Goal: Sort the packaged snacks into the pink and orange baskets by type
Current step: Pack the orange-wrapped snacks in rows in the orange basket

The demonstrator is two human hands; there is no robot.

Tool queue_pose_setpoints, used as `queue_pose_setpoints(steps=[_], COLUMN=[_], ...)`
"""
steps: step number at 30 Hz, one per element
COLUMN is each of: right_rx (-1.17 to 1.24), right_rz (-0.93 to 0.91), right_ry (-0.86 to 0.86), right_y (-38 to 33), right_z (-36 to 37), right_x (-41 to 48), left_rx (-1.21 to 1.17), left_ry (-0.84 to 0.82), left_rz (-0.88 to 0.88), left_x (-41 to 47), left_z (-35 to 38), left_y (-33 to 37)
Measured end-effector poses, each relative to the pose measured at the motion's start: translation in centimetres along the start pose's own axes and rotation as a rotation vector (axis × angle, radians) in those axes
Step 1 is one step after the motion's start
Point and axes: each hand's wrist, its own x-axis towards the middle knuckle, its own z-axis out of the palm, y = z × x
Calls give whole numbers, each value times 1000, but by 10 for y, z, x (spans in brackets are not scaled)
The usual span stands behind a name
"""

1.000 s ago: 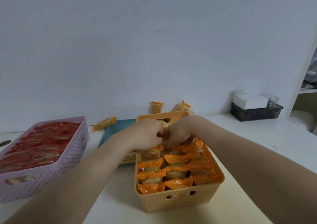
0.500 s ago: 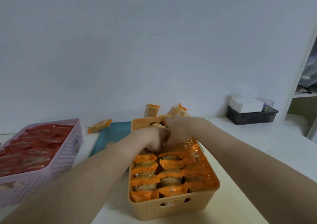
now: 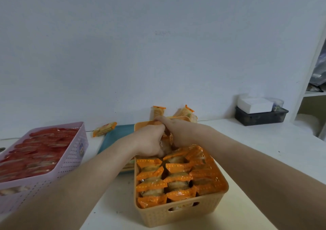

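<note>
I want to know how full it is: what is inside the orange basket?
The orange basket holds rows of orange-wrapped snacks, packed to its rim. The left hand and right hand cover its far end; lower layers are hidden.

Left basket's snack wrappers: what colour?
Red wrappers, in the pink basket; head view.

No text can be read; the sticker on the pink basket [image 3: 53, 168] is too blurred.
</note>
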Motion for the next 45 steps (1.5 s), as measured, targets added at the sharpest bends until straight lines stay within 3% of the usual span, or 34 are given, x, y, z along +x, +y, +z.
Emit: queue_pose_setpoints(steps=[6, 10, 13, 17, 21, 28, 35, 39, 41, 45], right_rx=[-130, -229, -207, -132, 1, 191, 164, 40, 7, -8], right_rz=[-38, -4, 28, 52, 67, 28, 16, 0, 0, -20], right_ry=[-104, -277, -332, -306, -146, 90, 144, 67, 58, 255], right_y=[-5, -6, -7, -6, -4, -3, -10, -12, -13, -15], right_z=[-1, 4, 8, 11, 11, 0, 1, 5, 13, 32], right_x=[-6, -2, 3, 6, 2, -8, -25, -43, -53, -67], left_rx=[242, 176, 190, 309, 375, 123, 39, -79, -19, 198], left_ry=[227, -51, -36, 41, 94, -219, -150, -81, -112, -75], left_rz=[133, 46, 53, 70, 96, 71, 75, 2, -9, 46], left_x=[-26, -41, -47, -53, -53, -47, -45, -44, -46, -50], left_z=[-12, -15, -8, 0, 2, -12, -12, -14, -15, -7], left_y=[-2, -9, -12, -11, -9, -10, -13, -16, -13, -3])
